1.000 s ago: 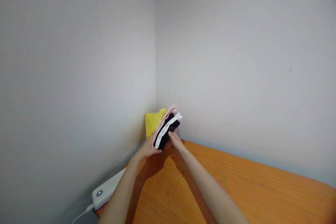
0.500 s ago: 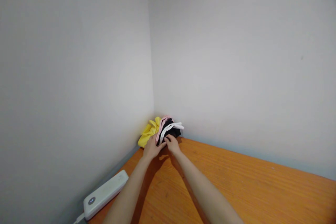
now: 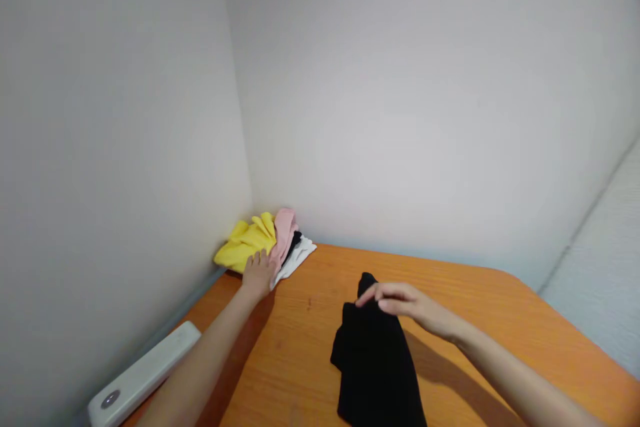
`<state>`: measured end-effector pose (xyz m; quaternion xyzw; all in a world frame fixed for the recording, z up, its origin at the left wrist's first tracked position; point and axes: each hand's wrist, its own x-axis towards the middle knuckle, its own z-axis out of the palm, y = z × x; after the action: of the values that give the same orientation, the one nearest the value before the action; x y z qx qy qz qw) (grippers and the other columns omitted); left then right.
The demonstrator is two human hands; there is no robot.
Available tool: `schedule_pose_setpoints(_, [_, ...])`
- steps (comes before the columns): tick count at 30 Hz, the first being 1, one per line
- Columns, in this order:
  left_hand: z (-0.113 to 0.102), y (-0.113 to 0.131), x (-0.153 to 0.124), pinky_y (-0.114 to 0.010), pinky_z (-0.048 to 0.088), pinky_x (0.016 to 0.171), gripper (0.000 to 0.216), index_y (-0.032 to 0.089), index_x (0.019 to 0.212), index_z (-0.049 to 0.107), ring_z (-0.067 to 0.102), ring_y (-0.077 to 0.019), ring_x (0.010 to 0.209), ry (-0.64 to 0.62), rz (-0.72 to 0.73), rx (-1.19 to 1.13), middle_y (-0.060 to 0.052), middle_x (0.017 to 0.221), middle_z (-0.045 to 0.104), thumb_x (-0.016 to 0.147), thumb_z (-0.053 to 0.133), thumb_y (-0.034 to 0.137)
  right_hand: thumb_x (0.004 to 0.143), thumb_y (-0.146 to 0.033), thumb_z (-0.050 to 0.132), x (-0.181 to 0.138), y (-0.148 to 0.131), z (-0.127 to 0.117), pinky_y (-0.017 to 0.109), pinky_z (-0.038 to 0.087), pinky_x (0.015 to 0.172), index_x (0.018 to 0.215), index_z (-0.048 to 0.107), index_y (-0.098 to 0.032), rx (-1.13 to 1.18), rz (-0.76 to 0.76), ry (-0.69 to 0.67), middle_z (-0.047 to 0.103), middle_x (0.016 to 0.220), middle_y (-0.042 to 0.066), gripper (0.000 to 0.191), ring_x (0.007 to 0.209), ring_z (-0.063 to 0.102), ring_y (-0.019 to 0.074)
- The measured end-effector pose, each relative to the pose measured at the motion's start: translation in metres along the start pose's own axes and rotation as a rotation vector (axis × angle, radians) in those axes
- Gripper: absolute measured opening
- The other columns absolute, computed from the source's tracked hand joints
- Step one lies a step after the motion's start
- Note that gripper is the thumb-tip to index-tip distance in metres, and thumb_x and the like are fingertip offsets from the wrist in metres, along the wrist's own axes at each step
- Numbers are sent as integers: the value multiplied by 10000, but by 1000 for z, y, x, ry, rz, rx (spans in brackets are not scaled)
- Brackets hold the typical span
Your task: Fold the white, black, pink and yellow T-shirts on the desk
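Note:
My left hand (image 3: 259, 273) rests with fingers spread against the near side of a small heap of clothes in the corner. It touches the yellow cloth (image 3: 245, 243) and the pink cloth (image 3: 285, 230). Beside the pink one lies a white cloth (image 3: 297, 259), with a bit of black showing between them. Nearer to me, a black garment (image 3: 377, 367) is spread lengthwise on the wooden table. Over its far end is my right hand (image 3: 407, 305), fingers stretched out and thumb apart from the index finger, whose tip is at the fabric.
A long white device with a round button (image 3: 140, 377) lies along the left wall. The orange-brown wooden table (image 3: 295, 333) meets grey-white walls at the left and back. Its rounded right corner and right edge are in view.
My right hand has moved right and nearer, and the black garment now lies apart from the heap. My left hand has stayed at the heap. The view has turned right.

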<state>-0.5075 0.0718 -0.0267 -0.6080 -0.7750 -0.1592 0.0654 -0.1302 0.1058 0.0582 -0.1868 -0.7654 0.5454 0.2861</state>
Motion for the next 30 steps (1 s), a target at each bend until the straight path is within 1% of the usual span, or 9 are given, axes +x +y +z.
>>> schedule_pose_setpoints(4, [6,53,-19,-495,256,1052,252,142,1049,623,421,-344,1256,-111,66,-150,-188,1270,545,810,567,200,901,-523,513,-52,10,17,295,448,699,825,745,-205,-167,48,-208,679,770,52,402,735,601,188])
schedule_pose_setpoints(8, [18,124,-49,-307,439,795,477,172,860,663,623,-205,851,-329,206,-387,-89,874,679,978,264,405,824,-503,634,-67,39,39,231,363,594,659,605,-179,-161,108,-230,555,633,-18,365,617,485,127])
schedule_pose_setpoints(10, [27,151,-64,-259,433,661,498,173,837,657,609,-172,728,-417,248,-473,-53,782,668,964,287,480,753,-468,714,-69,48,47,216,319,558,666,542,-183,-188,125,-246,481,606,-51,344,584,424,107])
schedule_pose_setpoints(14, [43,175,-86,-246,357,555,311,156,837,604,535,-159,657,-443,235,-530,-31,764,629,800,599,465,792,-412,648,-67,57,47,238,344,575,808,483,-212,-324,107,107,481,694,-42,260,615,440,123])
schedule_pose_setpoints(17, [43,175,-91,-248,342,559,198,168,751,547,496,-148,641,-418,214,-570,-15,718,583,801,587,356,716,-390,698,-64,72,34,286,399,659,909,469,-214,-502,222,448,532,787,-1,347,725,525,173])
schedule_pose_setpoints(20, [28,171,-90,-246,373,601,104,178,762,505,501,-149,691,-377,216,-631,-7,745,554,815,531,264,613,-282,724,-61,91,16,289,392,595,882,495,-198,-427,507,300,520,658,-25,363,625,525,176])
schedule_pose_setpoints(22, [8,168,-91,-249,402,664,30,184,826,491,510,-151,758,-331,228,-671,-9,814,549,825,478,211,625,-241,663,-59,93,2,275,382,563,848,516,-193,-329,544,192,500,604,-43,272,562,499,155])
schedule_pose_setpoints(27, [-56,171,-114,-313,409,888,139,208,1006,479,511,-183,966,-140,342,-741,-39,1019,554,890,459,282,757,-336,592,-61,42,-22,305,417,718,795,557,-199,-573,64,494,604,798,34,146,773,559,189])
schedule_pose_setpoints(30, [-73,187,-138,-341,410,928,176,220,1049,510,520,-199,1018,-213,426,-720,-59,1087,570,893,489,299,903,-491,458,-68,15,-4,294,392,661,700,550,-203,-700,85,421,606,722,36,364,700,548,180])
